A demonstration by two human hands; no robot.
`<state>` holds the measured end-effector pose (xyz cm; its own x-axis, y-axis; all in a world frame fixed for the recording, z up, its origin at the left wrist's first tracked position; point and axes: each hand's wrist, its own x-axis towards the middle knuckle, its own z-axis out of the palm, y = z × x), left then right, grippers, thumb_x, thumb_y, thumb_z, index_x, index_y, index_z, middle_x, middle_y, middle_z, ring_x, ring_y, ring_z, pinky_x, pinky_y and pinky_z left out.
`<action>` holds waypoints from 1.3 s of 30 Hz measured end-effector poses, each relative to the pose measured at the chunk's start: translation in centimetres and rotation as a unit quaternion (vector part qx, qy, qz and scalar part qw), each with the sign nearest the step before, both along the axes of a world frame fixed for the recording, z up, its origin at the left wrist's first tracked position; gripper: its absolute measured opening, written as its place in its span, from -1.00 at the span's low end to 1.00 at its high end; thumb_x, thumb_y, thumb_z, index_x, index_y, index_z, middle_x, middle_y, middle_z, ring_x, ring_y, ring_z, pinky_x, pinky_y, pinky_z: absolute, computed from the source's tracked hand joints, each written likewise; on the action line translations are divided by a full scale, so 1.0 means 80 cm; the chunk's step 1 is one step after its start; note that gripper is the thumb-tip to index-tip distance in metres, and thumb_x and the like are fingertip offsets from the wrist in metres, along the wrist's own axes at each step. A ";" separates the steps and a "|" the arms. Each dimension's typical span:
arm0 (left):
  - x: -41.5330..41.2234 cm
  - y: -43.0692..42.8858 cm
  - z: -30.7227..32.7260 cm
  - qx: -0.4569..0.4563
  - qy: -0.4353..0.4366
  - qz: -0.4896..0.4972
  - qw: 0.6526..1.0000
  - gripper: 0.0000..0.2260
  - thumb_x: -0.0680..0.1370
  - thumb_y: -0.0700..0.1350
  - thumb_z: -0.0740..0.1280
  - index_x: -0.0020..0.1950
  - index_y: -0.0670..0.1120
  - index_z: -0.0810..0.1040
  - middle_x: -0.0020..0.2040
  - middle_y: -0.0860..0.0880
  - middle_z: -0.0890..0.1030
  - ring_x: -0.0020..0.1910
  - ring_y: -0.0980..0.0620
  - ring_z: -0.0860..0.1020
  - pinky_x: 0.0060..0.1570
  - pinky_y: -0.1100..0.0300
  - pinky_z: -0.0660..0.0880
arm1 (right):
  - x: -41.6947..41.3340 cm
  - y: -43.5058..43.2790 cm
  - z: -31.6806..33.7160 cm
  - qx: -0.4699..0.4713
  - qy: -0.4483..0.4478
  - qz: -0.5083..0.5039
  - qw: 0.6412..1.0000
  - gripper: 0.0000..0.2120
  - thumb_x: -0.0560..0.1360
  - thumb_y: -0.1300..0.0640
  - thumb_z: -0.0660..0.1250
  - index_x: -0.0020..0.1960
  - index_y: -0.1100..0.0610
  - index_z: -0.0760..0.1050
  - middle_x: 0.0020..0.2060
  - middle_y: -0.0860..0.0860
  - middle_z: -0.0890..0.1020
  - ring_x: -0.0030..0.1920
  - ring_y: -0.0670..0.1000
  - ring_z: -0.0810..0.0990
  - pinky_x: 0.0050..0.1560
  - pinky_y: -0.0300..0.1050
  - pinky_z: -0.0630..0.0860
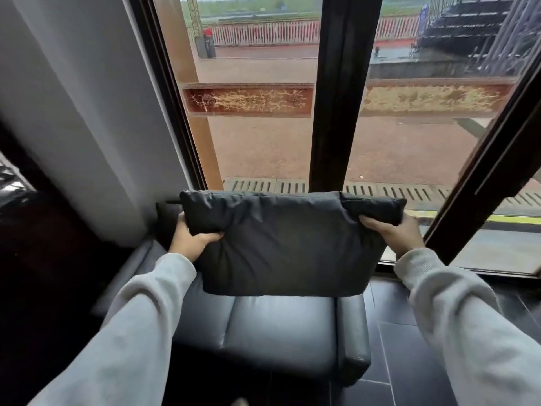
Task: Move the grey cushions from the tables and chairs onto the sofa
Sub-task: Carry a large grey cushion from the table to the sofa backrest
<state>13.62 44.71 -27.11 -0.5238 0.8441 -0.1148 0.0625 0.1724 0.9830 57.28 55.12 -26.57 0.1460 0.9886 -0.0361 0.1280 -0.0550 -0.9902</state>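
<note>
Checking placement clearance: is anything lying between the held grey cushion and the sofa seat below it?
Nothing visible. Left hand and right hand hold the grey cushion above the dark sofa, whose visible seat is bare; the part behind the cushion is hidden.

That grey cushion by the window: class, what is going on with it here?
A person in light grey sleeves holds the grey cushion up in the air with both hands: the left hand grips its left edge, the right hand its right edge. The cushion hangs over the seat of a dark sofa that stands against a big window. It has not yet been set down. Another dark cushion seems to sit behind the left hand.
</note>
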 end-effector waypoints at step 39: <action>-0.099 0.582 -0.505 -0.188 -0.113 0.076 0.973 -0.10 0.13 0.54 0.55 0.35 0.09 0.62 0.29 0.11 0.68 0.25 0.05 0.65 0.35 -0.08 0.58 | -0.150 0.495 -0.497 -0.186 -0.038 -0.145 0.971 -0.49 0.45 -0.27 0.45 0.31 -0.06 0.53 0.14 -0.20 0.69 0.13 -0.20 0.67 0.13 -0.27 0.59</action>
<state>5.67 91.24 -67.48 -0.5647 0.6347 -0.5275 -0.2019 0.5135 0.8340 45.25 94.75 -66.37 0.4331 0.8260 -0.3607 0.1261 -0.4518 -0.8832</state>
